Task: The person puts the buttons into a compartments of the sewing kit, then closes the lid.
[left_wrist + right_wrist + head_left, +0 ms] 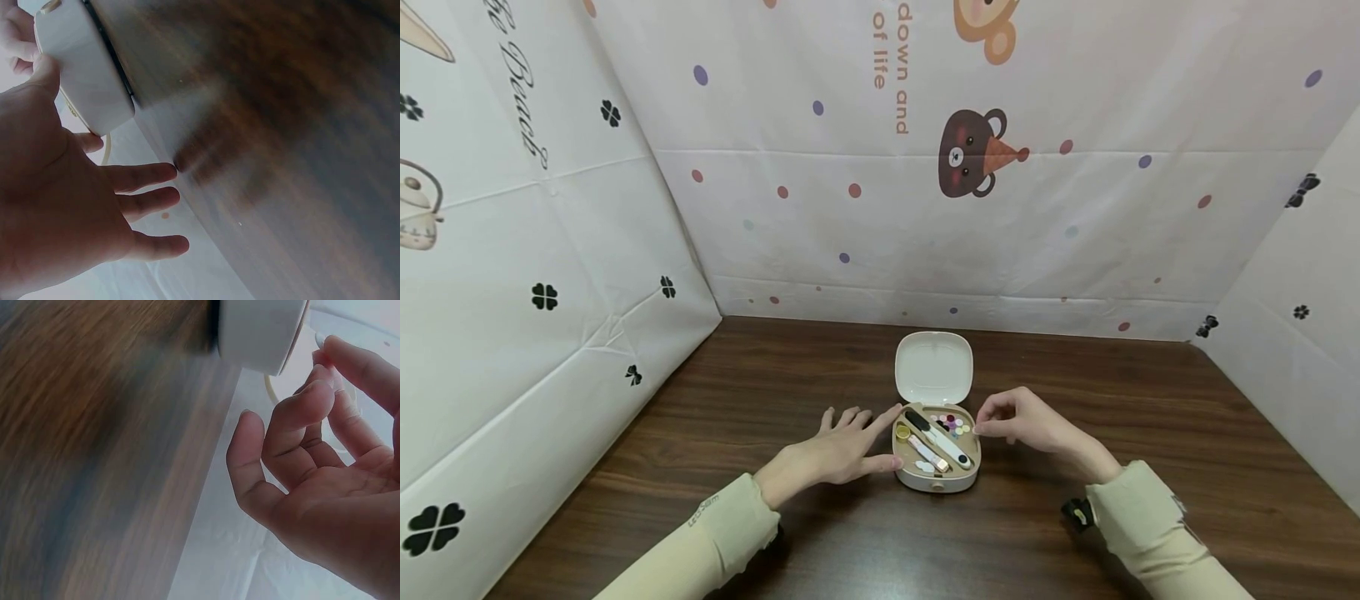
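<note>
An open case [936, 486] with a tan tray stands on the table, its pale lid [934, 367] raised at the back. In the tray lie a black-and-white slim tool [942, 442], a pale clip-like piece [929, 455], a round yellow piece [902, 432] and several small coloured button-like discs [953, 423]. My left hand [842, 450] touches the case's left side with thumb and forefinger, its other fingers spread. Over the right rim, my right hand [1022, 423] brings thumb and forefinger together. A small pale thing [320, 340] shows at those fingertips; its kind cannot be made out.
The dark wooden table [865, 542] is enclosed by white printed cloth at the back [887, 225], left [587, 250] and right [1300, 367]. Pale sleeves cover both forearms, with a dark device [1078, 512] at the right wrist.
</note>
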### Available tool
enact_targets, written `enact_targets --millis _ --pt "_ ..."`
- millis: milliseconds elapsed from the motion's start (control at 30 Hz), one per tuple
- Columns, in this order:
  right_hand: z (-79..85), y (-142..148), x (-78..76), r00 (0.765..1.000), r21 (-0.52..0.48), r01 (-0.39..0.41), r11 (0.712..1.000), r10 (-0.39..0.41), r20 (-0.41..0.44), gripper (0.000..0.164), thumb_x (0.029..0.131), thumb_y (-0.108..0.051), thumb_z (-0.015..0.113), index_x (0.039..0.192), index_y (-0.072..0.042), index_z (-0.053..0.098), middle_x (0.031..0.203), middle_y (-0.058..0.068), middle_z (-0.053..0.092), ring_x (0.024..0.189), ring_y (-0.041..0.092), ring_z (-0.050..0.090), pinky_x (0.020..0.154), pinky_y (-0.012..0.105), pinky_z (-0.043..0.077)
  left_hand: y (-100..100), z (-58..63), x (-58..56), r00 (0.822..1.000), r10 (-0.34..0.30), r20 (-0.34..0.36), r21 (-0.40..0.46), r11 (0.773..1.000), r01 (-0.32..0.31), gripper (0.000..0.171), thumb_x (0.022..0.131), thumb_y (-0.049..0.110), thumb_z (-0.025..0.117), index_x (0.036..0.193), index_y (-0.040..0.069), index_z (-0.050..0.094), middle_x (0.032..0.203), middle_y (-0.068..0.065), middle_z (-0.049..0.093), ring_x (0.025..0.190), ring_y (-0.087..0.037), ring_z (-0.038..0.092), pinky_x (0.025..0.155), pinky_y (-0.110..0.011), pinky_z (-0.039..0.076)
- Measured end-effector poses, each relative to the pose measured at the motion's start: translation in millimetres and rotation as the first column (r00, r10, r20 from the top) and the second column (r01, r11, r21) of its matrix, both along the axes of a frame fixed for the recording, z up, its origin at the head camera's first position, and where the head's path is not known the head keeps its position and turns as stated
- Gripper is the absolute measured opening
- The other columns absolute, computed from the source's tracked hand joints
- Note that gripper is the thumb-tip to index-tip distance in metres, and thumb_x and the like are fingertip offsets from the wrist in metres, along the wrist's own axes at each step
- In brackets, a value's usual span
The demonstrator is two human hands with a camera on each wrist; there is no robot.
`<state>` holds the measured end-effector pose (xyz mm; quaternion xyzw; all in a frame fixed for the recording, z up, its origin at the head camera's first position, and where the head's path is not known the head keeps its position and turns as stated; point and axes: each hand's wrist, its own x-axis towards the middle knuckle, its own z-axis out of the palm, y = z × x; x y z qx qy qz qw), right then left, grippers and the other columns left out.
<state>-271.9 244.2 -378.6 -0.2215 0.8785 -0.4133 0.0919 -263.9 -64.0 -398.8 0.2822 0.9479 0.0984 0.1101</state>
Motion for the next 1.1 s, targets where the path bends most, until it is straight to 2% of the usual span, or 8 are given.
enact_targets --millis 333,767,1100 --pt "2.1 -12.4 1.0 0.999 -0.002 -0.026 1.0 0.026 0.022 0.012 0.086 -0.015 0.072 0.086 -0.002 0.071 0.071 0.001 0.058 0.053 0.004 0.044 0.048 0.021 0.039 0.0 -0.5 -0.1 1.0 -0.002 -0.005 0.002 1.0 0.002 0.082 0.09 0.071 0.038 0.156 0.032 0.008 0.151 -0.019 0.038 0.143 -0.037 0.028 0.11 -0.07 0.016" --pt "-2.3 -17.5 -0.6 0.997 0.098 -0.033 0.995 0.04 -0.067 0.007 0.084 -0.014 0.073 0.078 -0.009 0.072 0.065 -0.003 0.059 0.058 0.003 0.048 0.052 0.02 0.042 0.8 0.1 -0.9 1.0 -0.002 -0.016 -0.007 1.0 0.002 0.082 0.09 0.071 0.038 0.156 0.032 0.008 0.15 -0.019 0.039 0.143 -0.038 0.029 0.11 -0.07 0.017" --pt "-2.6 -19.6 -0.1 0.993 0.123 -0.004 0.992 0.019 -0.118 0.008 0.081 -0.016 0.076 0.076 -0.011 0.072 0.062 -0.005 0.056 0.06 0.005 0.047 0.057 0.019 0.039 0.6 0.1 -0.7 1.0 0.0 -0.013 -0.01 1.0 0.0 0.082 0.09 0.072 0.037 0.156 0.033 0.008 0.15 -0.019 0.039 0.143 -0.037 0.029 0.11 -0.069 0.017"
